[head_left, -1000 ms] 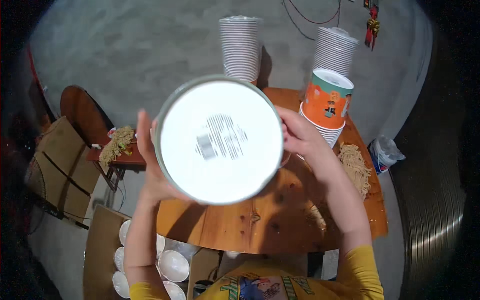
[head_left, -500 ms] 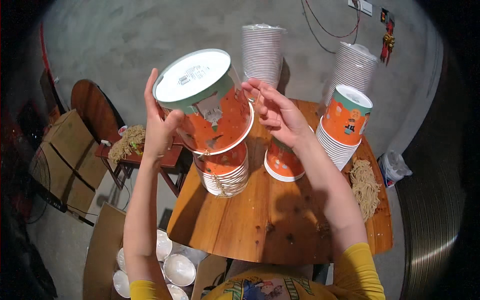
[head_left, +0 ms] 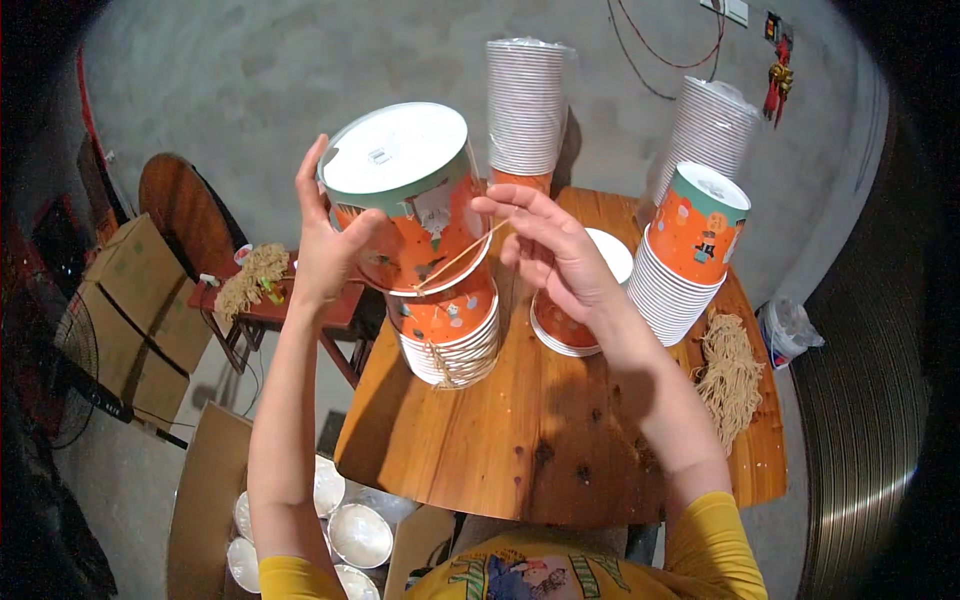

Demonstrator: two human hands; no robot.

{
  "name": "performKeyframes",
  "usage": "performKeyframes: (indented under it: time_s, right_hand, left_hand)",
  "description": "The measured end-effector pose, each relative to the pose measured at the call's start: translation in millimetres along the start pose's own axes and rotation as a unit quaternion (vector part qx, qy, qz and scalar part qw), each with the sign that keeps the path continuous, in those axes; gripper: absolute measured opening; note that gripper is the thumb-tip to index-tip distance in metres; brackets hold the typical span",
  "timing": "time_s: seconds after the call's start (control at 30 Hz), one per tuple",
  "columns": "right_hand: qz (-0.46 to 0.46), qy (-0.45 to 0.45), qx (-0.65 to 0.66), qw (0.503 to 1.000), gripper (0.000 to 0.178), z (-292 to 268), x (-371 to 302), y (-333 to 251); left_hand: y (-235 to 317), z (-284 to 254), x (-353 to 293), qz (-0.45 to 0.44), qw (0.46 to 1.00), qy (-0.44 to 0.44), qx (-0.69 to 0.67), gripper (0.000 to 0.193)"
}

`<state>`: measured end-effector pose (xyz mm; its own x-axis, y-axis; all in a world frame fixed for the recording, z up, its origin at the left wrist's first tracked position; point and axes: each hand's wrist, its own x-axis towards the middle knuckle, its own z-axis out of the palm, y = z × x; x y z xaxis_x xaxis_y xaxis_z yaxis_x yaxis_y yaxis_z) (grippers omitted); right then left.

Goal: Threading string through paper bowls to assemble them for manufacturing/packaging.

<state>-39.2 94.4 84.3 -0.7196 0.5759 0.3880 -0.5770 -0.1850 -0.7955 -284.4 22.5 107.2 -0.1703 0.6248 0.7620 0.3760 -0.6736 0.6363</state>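
Dim, warm indoor light, glare on the white lid [head_left: 395, 148], fisheye bending and dark corners.

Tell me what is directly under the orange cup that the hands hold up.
Under the raised orange cup stands a short stack of the same cups, upside down on the wooden table. The cup covers the top of the stack, so that part cannot be seen.

Wooden table [head_left: 520, 440] at centre; cardboard boxes [head_left: 135, 310] at left; straw bundle [head_left: 732, 372] at right; plastic-wrapped cup stacks [head_left: 527, 105] above.
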Motion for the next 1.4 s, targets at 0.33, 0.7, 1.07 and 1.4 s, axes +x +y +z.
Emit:
performKeyframes:
  time_s: [0.33,0.7,1.07,1.4]
  right_hand:
    - [-0.080,0.128,-0.359,0.921,0.038,-18.5,5.2,37.4]
    - [-0.092,0.125,-0.412,0.898,0.036,-27.8,-7.6,57.4]
    - [-0.081,0.125,-0.460,0.876,0.037,-27.0,-19.9,62.8]
    - [-0.060,0.124,-0.450,0.882,0.032,-29.1,-24.9,67.9]
  left_hand:
    - [-23.8,6.7,-17.7,-0.052,0.998,-0.038,-0.007,0.101]
    - [-60.1,9.0,-28.4,-0.096,0.993,-0.048,-0.051,0.123]
    - [-74.6,7.5,-43.3,-0.167,0.979,-0.080,-0.089,0.117]
    - [-81.5,9.8,-52.3,-0.156,0.985,-0.065,-0.016,0.122]
